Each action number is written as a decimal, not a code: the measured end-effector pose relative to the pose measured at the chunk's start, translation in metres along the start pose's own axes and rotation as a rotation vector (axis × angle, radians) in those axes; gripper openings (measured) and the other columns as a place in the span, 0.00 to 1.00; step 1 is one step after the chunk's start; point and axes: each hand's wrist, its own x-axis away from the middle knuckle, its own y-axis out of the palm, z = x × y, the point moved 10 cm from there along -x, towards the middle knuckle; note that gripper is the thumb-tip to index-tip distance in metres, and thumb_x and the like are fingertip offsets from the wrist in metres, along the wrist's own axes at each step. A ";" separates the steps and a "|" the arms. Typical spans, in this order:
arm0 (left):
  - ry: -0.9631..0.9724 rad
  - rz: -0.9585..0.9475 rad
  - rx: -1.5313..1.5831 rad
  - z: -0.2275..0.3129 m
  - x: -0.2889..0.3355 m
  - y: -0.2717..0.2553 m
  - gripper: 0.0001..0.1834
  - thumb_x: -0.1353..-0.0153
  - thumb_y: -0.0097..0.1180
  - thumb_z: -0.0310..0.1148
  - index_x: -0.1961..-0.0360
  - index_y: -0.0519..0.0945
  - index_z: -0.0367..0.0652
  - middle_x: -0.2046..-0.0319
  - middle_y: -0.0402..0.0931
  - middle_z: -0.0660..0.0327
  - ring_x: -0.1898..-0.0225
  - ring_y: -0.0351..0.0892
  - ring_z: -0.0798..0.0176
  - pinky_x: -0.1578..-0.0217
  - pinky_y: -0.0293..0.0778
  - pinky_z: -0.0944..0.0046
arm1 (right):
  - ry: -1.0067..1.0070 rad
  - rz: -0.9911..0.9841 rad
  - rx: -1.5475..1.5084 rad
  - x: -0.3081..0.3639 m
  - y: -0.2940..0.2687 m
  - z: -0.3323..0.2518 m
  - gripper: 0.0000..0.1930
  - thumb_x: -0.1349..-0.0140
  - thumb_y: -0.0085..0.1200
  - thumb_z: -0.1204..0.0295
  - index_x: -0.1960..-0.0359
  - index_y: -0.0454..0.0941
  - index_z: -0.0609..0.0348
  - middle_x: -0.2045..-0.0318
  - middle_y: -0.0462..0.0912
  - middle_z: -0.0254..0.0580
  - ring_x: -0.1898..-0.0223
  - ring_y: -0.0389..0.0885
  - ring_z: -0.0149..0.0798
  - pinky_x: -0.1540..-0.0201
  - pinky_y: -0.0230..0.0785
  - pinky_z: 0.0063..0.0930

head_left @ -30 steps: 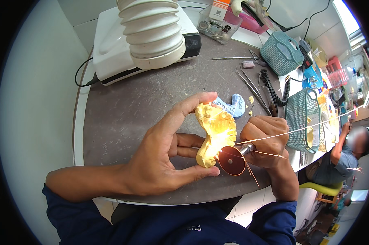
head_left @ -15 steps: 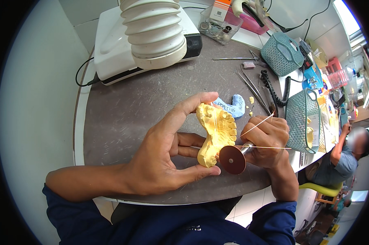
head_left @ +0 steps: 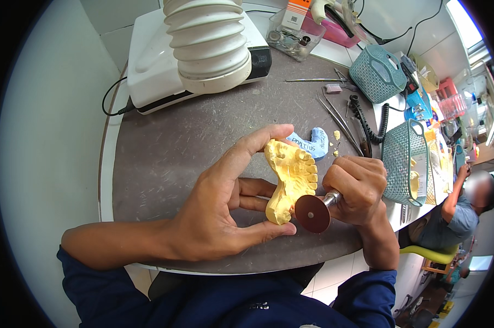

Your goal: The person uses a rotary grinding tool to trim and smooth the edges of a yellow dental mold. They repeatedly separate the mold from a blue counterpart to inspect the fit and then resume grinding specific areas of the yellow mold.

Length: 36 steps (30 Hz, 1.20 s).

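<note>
My left hand [head_left: 217, 199] is closed around a yellow dental cast [head_left: 292, 177], its thumb at the near end and a finger at the far end. The row of plaster teeth on the cast faces right. In my right hand [head_left: 359, 188] is a rotary handpiece [head_left: 332, 198], gripped in curled fingers. A dark red-brown cutting disc [head_left: 312, 214] is mounted on its tip, close beside the near end of the cast; whether they touch I cannot tell. Just beyond the cast lies a blue curved piece [head_left: 314, 144] with handwriting on it, partly hidden by my left hand.
A white machine with a ribbed hose [head_left: 209, 44] stands at the back left. Yellow crumbs [head_left: 336, 135], long metal tools [head_left: 340, 123] and a coiled black cord [head_left: 386, 123] lie at the right, beside two teal baskets [head_left: 404, 164]. A co-worker [head_left: 452, 218] sits far right.
Thin bright streaks seen around the disc and my right hand are gone. The cast and the disc have shifted very slightly right; both hands keep their grips.
</note>
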 end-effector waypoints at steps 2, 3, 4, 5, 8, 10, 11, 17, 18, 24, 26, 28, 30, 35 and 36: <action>0.002 0.004 -0.002 0.000 0.000 -0.001 0.55 0.48 0.66 0.12 0.27 0.42 0.38 0.32 0.51 0.48 0.37 0.72 0.53 0.39 0.75 0.59 | 0.003 -0.015 -0.013 -0.002 0.000 0.000 0.28 0.55 0.70 0.48 0.85 0.64 0.54 0.88 0.64 0.32 0.89 0.66 0.33 0.86 0.56 0.27; -0.002 0.003 -0.007 0.000 0.000 -0.001 0.55 0.48 0.66 0.12 0.27 0.42 0.38 0.32 0.51 0.48 0.37 0.72 0.53 0.39 0.75 0.59 | -0.001 -0.011 -0.010 -0.002 0.000 0.000 0.28 0.55 0.70 0.48 0.85 0.64 0.54 0.88 0.64 0.32 0.89 0.66 0.33 0.86 0.56 0.27; -0.006 0.001 -0.012 -0.001 0.000 -0.001 0.55 0.48 0.66 0.12 0.27 0.42 0.38 0.32 0.51 0.48 0.37 0.72 0.53 0.39 0.75 0.58 | -0.004 -0.008 -0.006 -0.002 0.000 0.000 0.28 0.55 0.70 0.49 0.85 0.64 0.54 0.88 0.64 0.32 0.89 0.66 0.33 0.86 0.56 0.27; -0.002 -0.001 -0.011 -0.001 0.001 0.000 0.55 0.48 0.66 0.12 0.27 0.42 0.38 0.31 0.50 0.48 0.37 0.72 0.53 0.39 0.75 0.58 | -0.007 -0.005 -0.002 -0.002 0.000 -0.001 0.28 0.55 0.70 0.49 0.85 0.64 0.54 0.88 0.64 0.32 0.89 0.66 0.33 0.85 0.56 0.27; 0.006 -0.004 -0.008 -0.001 0.001 0.000 0.55 0.48 0.66 0.12 0.27 0.42 0.37 0.31 0.49 0.48 0.38 0.72 0.53 0.39 0.75 0.59 | 0.016 0.007 -0.009 0.001 0.002 0.003 0.27 0.54 0.69 0.50 0.86 0.64 0.52 0.88 0.63 0.33 0.90 0.64 0.36 0.86 0.52 0.31; 0.008 0.000 -0.009 0.000 0.000 0.000 0.55 0.49 0.66 0.12 0.27 0.42 0.37 0.31 0.48 0.49 0.38 0.72 0.54 0.39 0.75 0.59 | 0.014 0.004 -0.013 0.002 0.002 0.003 0.27 0.55 0.69 0.50 0.86 0.64 0.53 0.88 0.63 0.33 0.90 0.64 0.36 0.86 0.52 0.31; 0.008 0.001 -0.005 0.000 0.000 0.000 0.55 0.49 0.66 0.12 0.27 0.42 0.37 0.31 0.48 0.49 0.38 0.72 0.54 0.39 0.75 0.59 | 0.013 0.002 -0.015 0.002 0.002 0.004 0.27 0.55 0.69 0.51 0.86 0.64 0.53 0.88 0.63 0.33 0.90 0.64 0.36 0.86 0.52 0.31; 0.011 0.007 -0.017 0.000 0.001 -0.001 0.55 0.49 0.66 0.12 0.27 0.42 0.39 0.32 0.50 0.48 0.38 0.72 0.52 0.39 0.75 0.58 | 0.002 0.011 -0.010 0.000 0.001 0.001 0.27 0.52 0.68 0.49 0.85 0.65 0.54 0.88 0.63 0.32 0.88 0.66 0.34 0.85 0.55 0.29; 0.009 0.008 -0.011 -0.001 0.002 0.000 0.55 0.48 0.66 0.12 0.27 0.42 0.39 0.32 0.51 0.48 0.38 0.72 0.52 0.39 0.75 0.57 | 0.006 0.010 -0.006 0.000 0.002 0.002 0.27 0.52 0.68 0.49 0.85 0.65 0.54 0.88 0.63 0.33 0.88 0.66 0.34 0.85 0.56 0.29; 0.025 0.031 0.009 -0.002 0.001 -0.002 0.53 0.48 0.67 0.13 0.29 0.45 0.41 0.34 0.54 0.48 0.38 0.73 0.50 0.39 0.75 0.57 | 0.024 -0.001 0.025 -0.002 -0.001 0.002 0.27 0.53 0.69 0.50 0.85 0.65 0.54 0.88 0.64 0.33 0.88 0.67 0.35 0.85 0.57 0.29; 0.033 0.032 0.017 -0.001 0.001 -0.002 0.52 0.48 0.67 0.14 0.30 0.45 0.42 0.34 0.54 0.48 0.38 0.73 0.50 0.39 0.75 0.57 | 0.023 0.001 0.019 -0.002 -0.003 0.001 0.27 0.54 0.70 0.50 0.85 0.65 0.54 0.88 0.65 0.33 0.89 0.67 0.35 0.85 0.57 0.29; 0.039 0.034 0.028 -0.001 0.001 -0.002 0.51 0.48 0.67 0.14 0.31 0.46 0.42 0.34 0.54 0.48 0.38 0.72 0.50 0.38 0.74 0.56 | 0.021 0.005 0.016 -0.002 -0.002 0.001 0.27 0.54 0.71 0.51 0.85 0.65 0.54 0.88 0.65 0.33 0.89 0.67 0.34 0.85 0.57 0.28; 0.036 0.035 0.030 -0.001 0.001 -0.002 0.51 0.48 0.67 0.14 0.31 0.46 0.42 0.35 0.54 0.49 0.37 0.72 0.51 0.38 0.74 0.56 | 0.019 0.006 0.010 -0.002 -0.002 0.001 0.27 0.54 0.71 0.51 0.85 0.65 0.54 0.88 0.64 0.33 0.89 0.67 0.34 0.85 0.57 0.28; 0.038 0.038 0.040 -0.003 0.002 -0.002 0.51 0.48 0.67 0.14 0.31 0.46 0.42 0.35 0.55 0.49 0.37 0.71 0.51 0.38 0.74 0.55 | 0.021 -0.006 0.005 -0.002 -0.001 0.001 0.27 0.55 0.71 0.50 0.85 0.65 0.54 0.88 0.64 0.33 0.89 0.67 0.34 0.85 0.57 0.28; 0.035 0.039 0.044 -0.003 0.001 -0.001 0.51 0.49 0.67 0.14 0.31 0.46 0.42 0.35 0.55 0.49 0.37 0.71 0.51 0.38 0.74 0.55 | 0.016 0.002 0.005 -0.001 -0.001 0.001 0.27 0.55 0.71 0.50 0.85 0.65 0.54 0.88 0.64 0.33 0.89 0.67 0.34 0.85 0.57 0.28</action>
